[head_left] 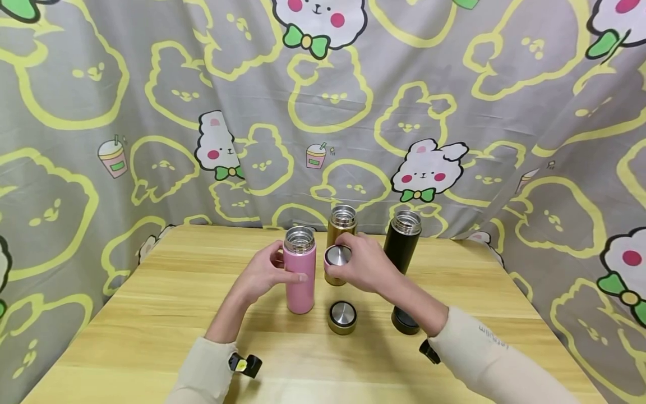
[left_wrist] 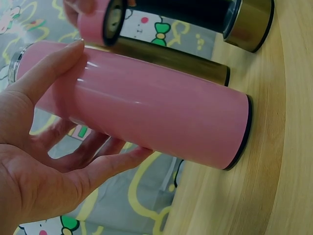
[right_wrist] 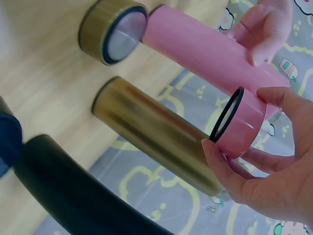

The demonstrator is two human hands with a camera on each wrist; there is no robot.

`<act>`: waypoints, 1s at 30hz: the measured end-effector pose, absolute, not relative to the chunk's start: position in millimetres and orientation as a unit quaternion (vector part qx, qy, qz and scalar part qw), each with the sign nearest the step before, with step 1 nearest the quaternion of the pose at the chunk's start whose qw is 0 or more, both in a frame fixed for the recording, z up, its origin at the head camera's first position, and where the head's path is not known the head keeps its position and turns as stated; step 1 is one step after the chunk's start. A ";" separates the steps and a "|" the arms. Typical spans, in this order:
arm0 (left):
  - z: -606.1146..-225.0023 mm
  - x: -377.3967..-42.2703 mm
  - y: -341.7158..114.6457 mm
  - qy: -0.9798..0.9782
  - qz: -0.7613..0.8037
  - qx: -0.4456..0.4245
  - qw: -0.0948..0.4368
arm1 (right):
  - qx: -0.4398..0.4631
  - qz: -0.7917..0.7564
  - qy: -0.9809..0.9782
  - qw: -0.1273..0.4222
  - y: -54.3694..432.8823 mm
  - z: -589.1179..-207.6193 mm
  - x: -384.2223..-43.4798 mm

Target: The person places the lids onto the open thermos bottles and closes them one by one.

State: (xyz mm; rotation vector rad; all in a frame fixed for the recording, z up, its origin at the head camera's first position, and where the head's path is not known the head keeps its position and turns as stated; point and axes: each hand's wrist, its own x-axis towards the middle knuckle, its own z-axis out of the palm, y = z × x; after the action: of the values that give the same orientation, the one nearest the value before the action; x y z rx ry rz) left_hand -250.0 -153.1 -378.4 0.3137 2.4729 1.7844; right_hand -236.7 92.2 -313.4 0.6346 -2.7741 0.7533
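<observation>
My left hand (head_left: 264, 274) grips an upright pink thermos bottle (head_left: 300, 289) near its upper half, thumb on one side and fingers on the other. The bottle's steel mouth (head_left: 300, 239) is uncovered, and its base appears to stand on the table. To its right, my right hand (head_left: 367, 262) pinches a pink lid (right_wrist: 244, 125) between thumb and fingers. The lid is apart from the bottle, its steel disc up and dark-rimmed underside down. Behind it stands an uncapped gold thermos bottle (right_wrist: 151, 132), partly hidden by the right hand in the head view.
A gold lid (head_left: 342, 318) lies on the wooden table (head_left: 227, 269) in front of the gold bottle. On the right stands an uncapped black bottle (head_left: 402, 244), with a black lid (head_left: 405, 321) in front, partly covered by the right forearm. A patterned curtain (head_left: 262, 101) hangs behind.
</observation>
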 end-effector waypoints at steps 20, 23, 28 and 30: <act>-380.1 -252.6 -153.1 0.809 0.577 0.103 0.045 | 0.245 0.201 -0.939 0.133 83.8 -251.9 -245.1; -380.2 -252.3 -153.7 0.810 0.575 0.104 0.043 | 0.245 0.203 -0.939 0.132 82.5 -244.8 -246.4; -379.9 -251.5 -153.9 0.808 0.577 0.107 0.043 | 0.239 0.222 -0.938 0.119 79.5 -236.0 -247.6; -379.7 -251.4 -153.5 0.809 0.576 0.108 0.043 | 0.236 0.235 -0.937 0.110 77.5 -234.2 -247.6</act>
State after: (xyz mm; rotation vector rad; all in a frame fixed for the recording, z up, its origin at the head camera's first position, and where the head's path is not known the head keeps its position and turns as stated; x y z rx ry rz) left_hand -251.4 -153.5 -379.7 0.3303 2.4736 1.7617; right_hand -247.6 77.5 -234.2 0.6926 -2.7532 0.6922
